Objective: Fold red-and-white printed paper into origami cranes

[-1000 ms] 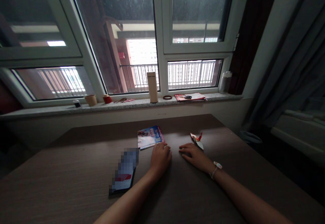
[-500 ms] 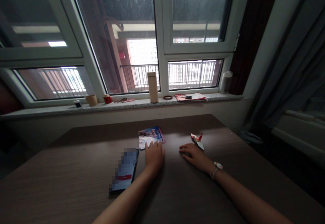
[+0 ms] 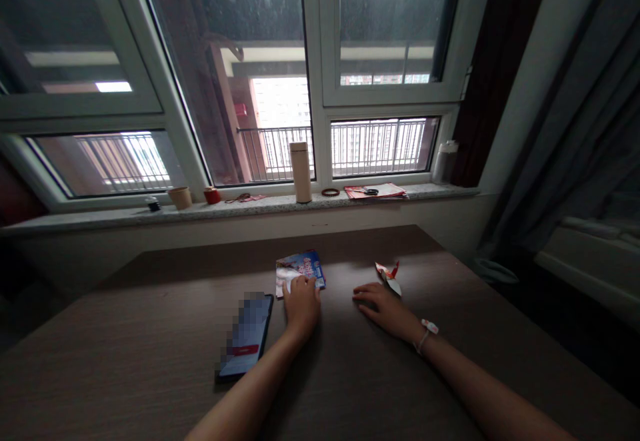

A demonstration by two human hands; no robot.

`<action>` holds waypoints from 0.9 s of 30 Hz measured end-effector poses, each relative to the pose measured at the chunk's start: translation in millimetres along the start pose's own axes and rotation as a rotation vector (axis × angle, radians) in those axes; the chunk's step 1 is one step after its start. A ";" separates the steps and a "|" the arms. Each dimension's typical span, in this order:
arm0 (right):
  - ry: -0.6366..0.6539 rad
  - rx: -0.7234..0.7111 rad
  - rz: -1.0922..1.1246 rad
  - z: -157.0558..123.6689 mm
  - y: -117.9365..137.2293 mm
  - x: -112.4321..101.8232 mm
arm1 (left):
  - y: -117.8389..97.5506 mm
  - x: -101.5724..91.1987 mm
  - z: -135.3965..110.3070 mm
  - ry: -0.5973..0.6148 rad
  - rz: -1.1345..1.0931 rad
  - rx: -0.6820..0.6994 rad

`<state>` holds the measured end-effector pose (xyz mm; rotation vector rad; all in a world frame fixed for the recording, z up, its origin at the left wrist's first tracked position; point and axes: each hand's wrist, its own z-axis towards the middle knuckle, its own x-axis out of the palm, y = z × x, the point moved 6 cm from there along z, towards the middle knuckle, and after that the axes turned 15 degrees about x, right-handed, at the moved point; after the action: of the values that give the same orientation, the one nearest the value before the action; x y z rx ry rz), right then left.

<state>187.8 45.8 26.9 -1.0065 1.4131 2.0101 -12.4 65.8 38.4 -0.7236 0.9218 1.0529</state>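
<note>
My left hand (image 3: 303,308) rests palm down, its fingertips on the near part of a blue and pink printed paper sheet or leaflet (image 3: 306,264). The fingers look slightly bent and apart, not wrapped round it; their undersides are hidden. Flat on the table lies my right hand (image 3: 383,308), fingers stretched out and holding nothing. Just beyond it stands a small folded paper piece (image 3: 390,276), white and red with pointed ends, like an origami bird. A bracelet (image 3: 426,334) circles the right wrist. Left of my left forearm lies a smartphone (image 3: 250,338), its screen partly blurred out.
The brown table (image 3: 125,334) reaches towards a windowsill (image 3: 270,208). On the sill stand a beige flask (image 3: 301,173), a paper cup (image 3: 180,198), a red spool-like item (image 3: 212,194), a brown ring (image 3: 331,192), papers with scissors (image 3: 371,192) and a clear bottle (image 3: 445,162).
The printed paper has turned slightly and its near left corner has shifted right and down. My left hand has moved slightly left. My right hand and the folded paper stay put.
</note>
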 end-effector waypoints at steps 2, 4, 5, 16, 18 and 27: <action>-0.001 0.000 -0.012 0.2 0.0 0.2 | -0.8 -1.5 1.1 0.002 0.036 0.005; -0.004 0.002 -0.016 0.3 -0.1 0.0 | -0.9 -2.6 1.8 0.006 0.053 0.006; -0.005 0.004 -0.016 0.2 0.0 -0.1 | -0.6 -3.0 2.1 0.008 0.058 0.000; -0.009 0.008 -0.017 -1.2 1.9 -2.0 | -2.8 -11.1 5.2 -0.163 0.050 0.014; -0.012 0.008 -0.008 -1.4 2.1 -2.3 | -5.4 -12.7 4.5 -0.209 -0.017 0.051; -0.128 0.103 0.143 -1.6 1.2 -11.4 | -38.5 -8.7 -4.9 -0.179 -0.432 0.319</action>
<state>194.4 44.2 36.2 -0.7385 1.5394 2.0388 20.5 45.1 46.6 -0.5200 0.7140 0.5613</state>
